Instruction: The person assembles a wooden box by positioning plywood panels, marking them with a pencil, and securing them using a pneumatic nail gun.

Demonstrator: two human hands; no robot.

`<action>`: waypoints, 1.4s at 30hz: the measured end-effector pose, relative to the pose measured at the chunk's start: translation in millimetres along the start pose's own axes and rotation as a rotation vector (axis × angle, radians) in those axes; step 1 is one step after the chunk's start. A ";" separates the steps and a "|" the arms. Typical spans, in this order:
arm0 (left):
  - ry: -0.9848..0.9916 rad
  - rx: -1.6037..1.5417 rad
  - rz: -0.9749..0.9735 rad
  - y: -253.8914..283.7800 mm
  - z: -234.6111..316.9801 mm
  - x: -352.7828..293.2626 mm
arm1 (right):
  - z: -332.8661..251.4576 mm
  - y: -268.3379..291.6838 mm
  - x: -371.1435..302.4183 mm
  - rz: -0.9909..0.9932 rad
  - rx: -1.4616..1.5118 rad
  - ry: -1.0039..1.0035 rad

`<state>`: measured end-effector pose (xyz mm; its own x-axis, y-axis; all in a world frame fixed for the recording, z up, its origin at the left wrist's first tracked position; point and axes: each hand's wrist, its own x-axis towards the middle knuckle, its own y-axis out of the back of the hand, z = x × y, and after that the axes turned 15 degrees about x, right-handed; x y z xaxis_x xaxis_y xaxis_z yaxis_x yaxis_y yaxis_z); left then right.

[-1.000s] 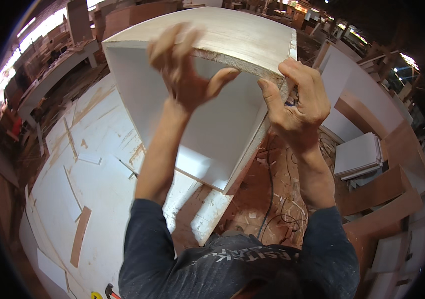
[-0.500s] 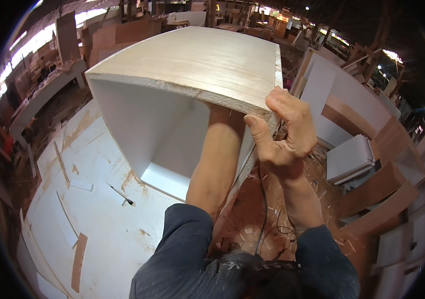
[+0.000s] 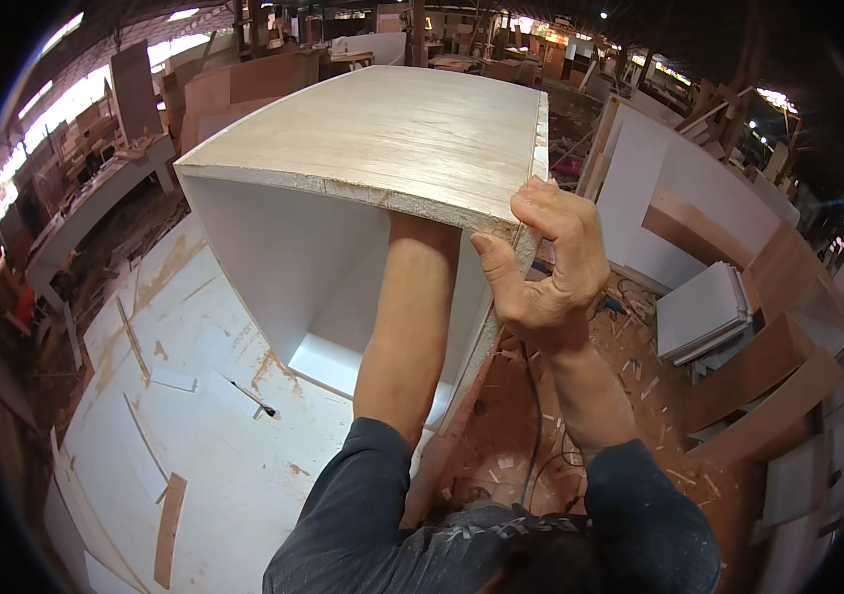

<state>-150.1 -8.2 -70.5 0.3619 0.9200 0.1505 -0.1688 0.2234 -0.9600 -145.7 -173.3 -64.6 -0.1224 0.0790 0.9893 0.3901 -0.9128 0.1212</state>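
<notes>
A large open-fronted wooden cabinet box (image 3: 372, 139) stands on a white work surface. Its outer top is pale bare wood, its inside is white, and the front edges are rough and unfinished. My right hand (image 3: 552, 262) is hooked round the near right top corner, fingers bent over the side and thumb against the front edge. My left forearm (image 3: 407, 322) reaches in through the opening under the top panel. That panel hides my left hand, so its fingers and anything they touch cannot be seen.
On the white work surface (image 3: 234, 475) lie a small brush (image 3: 253, 399), a brown wooden strip (image 3: 170, 530) and thin offcuts. Stacked white panels (image 3: 704, 312) and brown boards (image 3: 768, 406) stand at the right. A black cable (image 3: 533, 416) crosses the scrap-strewn floor.
The view has shifted slightly, so the box appears a little lower and both arms a little further left. My right hand keeps its hold on the corner; my left arm stays inside the box.
</notes>
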 end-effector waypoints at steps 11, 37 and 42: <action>-1.971 1.337 -0.138 74.7 128.2 19.0 | 3.8 -2.1 2.3 0.005 0.030 0.058; -1.910 1.121 -0.062 49.2 85.8 -1.1 | 4.4 -1.3 1.6 0.039 0.035 0.062; -1.950 1.749 -0.520 24.3 130.3 14.9 | 8.0 0.0 -1.1 0.018 0.056 0.071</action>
<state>-268.2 52.9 -60.9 0.0559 -0.2661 0.9623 -0.8341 -0.5422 -0.1015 -138.4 -170.2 -65.1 -0.1787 0.0325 0.9834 0.4430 -0.8898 0.1099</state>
